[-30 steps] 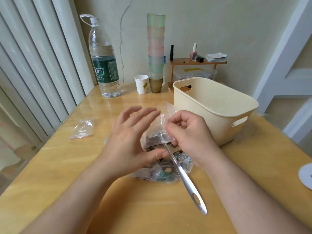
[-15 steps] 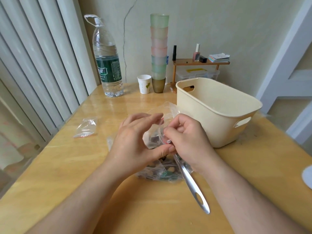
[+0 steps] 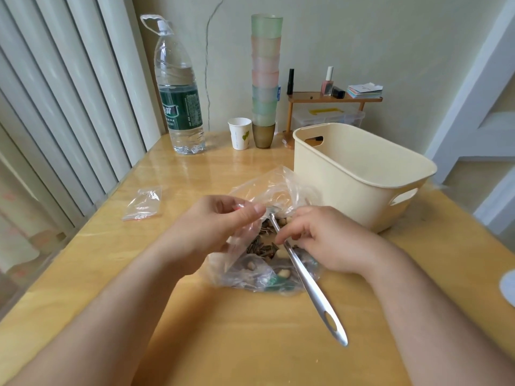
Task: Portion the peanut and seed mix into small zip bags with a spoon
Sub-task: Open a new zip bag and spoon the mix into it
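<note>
A large clear plastic bag [image 3: 267, 190] of peanuts and sunflower seeds [image 3: 263, 247] lies in the middle of the wooden table [image 3: 195, 330]. My left hand [image 3: 211, 229] pinches a small clear zip bag [image 3: 242, 238] by its red-striped top edge, just above the mix. My right hand [image 3: 326, 240] pinches the shaft of a steel spoon [image 3: 309, 285]. The spoon's bowl end sits at the small bag's mouth near my left fingertips; its handle with a slot points toward me.
A spare small zip bag [image 3: 143, 203] lies at the left. A cream plastic basket [image 3: 359, 174] stands at the right. At the back are a big water bottle [image 3: 178, 87], a paper cup [image 3: 239, 132], a stack of coloured cups [image 3: 266, 71] and a small wooden shelf [image 3: 331, 97].
My hands have drawn apart, uncovering the mix. The left hand now pinches the small bag's top edge, and the right hand has shifted right and down along the spoon's shaft.
</note>
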Tool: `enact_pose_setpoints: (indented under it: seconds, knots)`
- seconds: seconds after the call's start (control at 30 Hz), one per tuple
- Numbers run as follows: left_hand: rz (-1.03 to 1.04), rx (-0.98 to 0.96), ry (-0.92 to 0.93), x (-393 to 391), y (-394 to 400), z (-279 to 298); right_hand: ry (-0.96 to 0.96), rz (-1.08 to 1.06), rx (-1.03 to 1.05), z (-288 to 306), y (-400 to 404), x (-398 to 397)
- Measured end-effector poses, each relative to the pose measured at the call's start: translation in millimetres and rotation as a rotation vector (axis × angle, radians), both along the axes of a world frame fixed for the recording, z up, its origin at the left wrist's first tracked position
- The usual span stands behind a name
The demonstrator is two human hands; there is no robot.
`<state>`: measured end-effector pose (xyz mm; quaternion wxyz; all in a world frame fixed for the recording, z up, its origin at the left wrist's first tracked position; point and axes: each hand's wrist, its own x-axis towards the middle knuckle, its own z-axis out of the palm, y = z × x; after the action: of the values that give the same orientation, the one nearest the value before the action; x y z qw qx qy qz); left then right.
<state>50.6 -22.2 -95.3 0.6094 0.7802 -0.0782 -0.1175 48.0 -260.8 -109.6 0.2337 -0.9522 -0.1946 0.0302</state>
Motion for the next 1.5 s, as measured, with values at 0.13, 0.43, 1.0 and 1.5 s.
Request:
enact_pose_setpoints:
  seconds: [0.13, 0.43, 1.0, 1.5]
  knots:
    - [0.059, 0.135, 0.076, 1.9, 6.3, 3.3, -0.067, 0.019, -0.063, -9.3, 4.2, 5.7]
    - [0.236, 0.488, -0.236, 7.3, 16.5, -1.9, -0.344, -0.111, 0.121, 0.2, -2.4, 4.5]
    - [0.09, 0.625, -0.22, -7.5, 17.7, 15.1, -0.431, -0.005, -0.057, 94.1, 2.9, -6.0]
    - [-0.571, 0.075, 0.092, -27.3, 2.5, 17.3, -0.369, -0.198, -0.233, 65.2, 22.5, -31.8]
